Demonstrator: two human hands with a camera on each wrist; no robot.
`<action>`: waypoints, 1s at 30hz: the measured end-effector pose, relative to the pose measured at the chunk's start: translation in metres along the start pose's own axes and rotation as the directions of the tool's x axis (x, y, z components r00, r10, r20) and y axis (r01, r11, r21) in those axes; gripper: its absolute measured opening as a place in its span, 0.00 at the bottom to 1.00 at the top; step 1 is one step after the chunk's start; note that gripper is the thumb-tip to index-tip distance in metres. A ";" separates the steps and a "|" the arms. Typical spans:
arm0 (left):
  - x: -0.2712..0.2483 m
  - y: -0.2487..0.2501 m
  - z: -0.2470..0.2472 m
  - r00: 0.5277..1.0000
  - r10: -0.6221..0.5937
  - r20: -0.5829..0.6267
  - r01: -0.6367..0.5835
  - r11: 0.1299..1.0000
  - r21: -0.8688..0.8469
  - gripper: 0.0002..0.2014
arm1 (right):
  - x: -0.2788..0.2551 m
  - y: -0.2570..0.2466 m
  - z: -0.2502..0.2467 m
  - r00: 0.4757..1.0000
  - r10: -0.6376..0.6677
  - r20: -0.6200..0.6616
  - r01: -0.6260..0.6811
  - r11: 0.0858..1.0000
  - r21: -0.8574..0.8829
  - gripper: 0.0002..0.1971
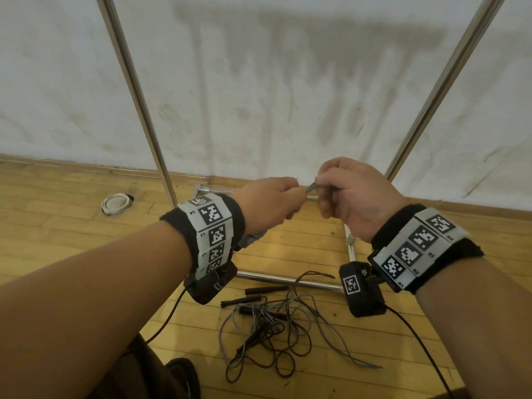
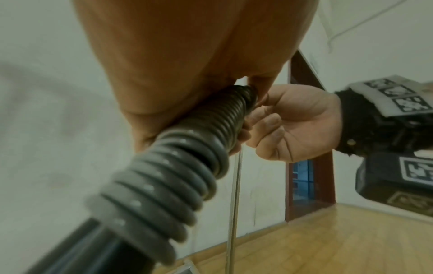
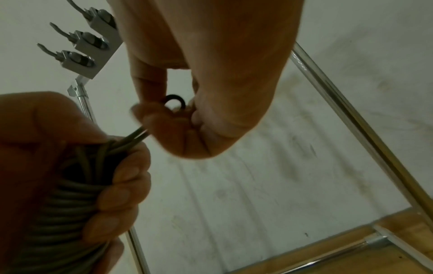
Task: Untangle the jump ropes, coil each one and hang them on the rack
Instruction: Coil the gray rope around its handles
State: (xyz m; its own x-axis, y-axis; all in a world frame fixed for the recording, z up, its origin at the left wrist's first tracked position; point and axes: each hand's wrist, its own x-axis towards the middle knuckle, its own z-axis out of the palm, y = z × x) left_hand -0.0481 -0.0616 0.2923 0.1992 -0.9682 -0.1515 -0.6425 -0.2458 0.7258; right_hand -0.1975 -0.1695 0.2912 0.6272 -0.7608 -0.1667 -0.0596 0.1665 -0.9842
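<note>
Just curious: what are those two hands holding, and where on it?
Left hand grips the wound grey jump rope around its coils; right hand pinches its small end loop.

Tangled ropes [image 1: 276, 326] on floor [image 1: 57, 231] before rack base bar [image 1: 288, 279]; wall [image 1: 259, 82] behind rack

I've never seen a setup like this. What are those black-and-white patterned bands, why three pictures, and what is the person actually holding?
No robot here: a person works bare-handed. The patterned bands strap a small camera under each wrist; a third camera sits on the head. The head view looks down at both hands; each wrist view looks along its own hand. The left hand grips a jump rope wound tightly into a grey coil. The right hand pinches a small loop of that rope's end. On the wooden floor lies a tangle of other ropes with black handles. The metal rack stands at the wall; its hooks show in the right wrist view.
</note>
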 end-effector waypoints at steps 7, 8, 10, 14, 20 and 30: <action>0.001 -0.001 0.007 0.996 0.087 0.000 -0.086 0.978 0.189 0.09 | -0.008 0.013 0.007 0.989 0.101 0.110 -0.067 0.959 -0.275 0.20; 0.002 0.000 0.008 0.997 0.081 -0.020 -0.075 0.976 0.203 0.10 | -0.007 0.012 0.009 0.994 0.061 0.096 -0.033 0.964 -0.265 0.18; 0.005 0.000 0.007 0.996 0.058 -0.064 -0.044 0.979 0.201 0.15 | -0.005 0.008 0.009 0.998 -0.014 0.060 0.028 0.972 -0.232 0.14; 0.008 0.002 0.004 0.997 0.019 -0.071 -0.006 0.984 0.177 0.17 | -0.006 0.001 0.005 0.993 -0.119 0.009 0.118 0.961 -0.250 0.12; 0.008 0.005 -0.002 0.998 0.034 -0.053 -0.010 0.917 0.399 0.17 | -0.011 -0.010 0.010 0.968 -0.244 -0.063 0.200 0.895 -0.398 0.14; 0.016 0.000 0.003 0.998 0.019 -0.061 -0.004 0.973 0.231 0.13 | -0.017 -0.023 0.020 0.970 -0.241 -0.015 0.221 0.912 -0.345 0.16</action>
State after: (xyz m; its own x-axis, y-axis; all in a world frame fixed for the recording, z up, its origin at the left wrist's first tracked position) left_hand -0.0467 -0.0773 0.2878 0.2321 -0.9679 -0.0962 -0.7971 -0.2459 0.5515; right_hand -0.1913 -0.1479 0.3181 0.6113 -0.7879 0.0749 -0.1836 -0.2332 -0.9549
